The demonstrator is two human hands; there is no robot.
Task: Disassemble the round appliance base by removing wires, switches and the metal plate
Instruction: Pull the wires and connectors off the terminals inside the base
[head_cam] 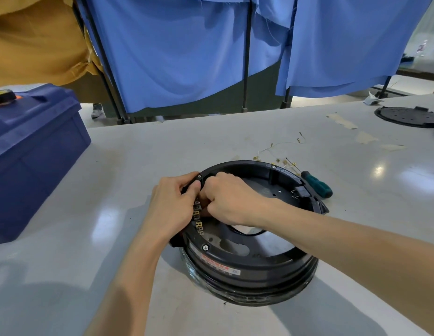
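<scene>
Grey table [211, 132], blue curtains [177, 52] behind. Blue box [36, 151] left; screwdriver [317, 184], loose wires [279, 146] beyond base [247, 275]. On its left rim, left hand [172, 204] gripping; right hand [230, 202] curled by terminals [199, 221], grasp hidden.

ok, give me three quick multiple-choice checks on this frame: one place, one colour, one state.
1. Relative to the base, the screwdriver lies: A inside it; B on the table beside its right rim; C on the floor.
2. Its handle is: A red; B yellow; C green.
3. The hands are: A both at the base's left rim; B flat on the table; C one holding the screwdriver.
Answers: 1 B, it lies on the table by the right rim. 2 C, the grip is dark green. 3 A, the left hand grips the rim and the right hand curls its fingers beside it.
</scene>
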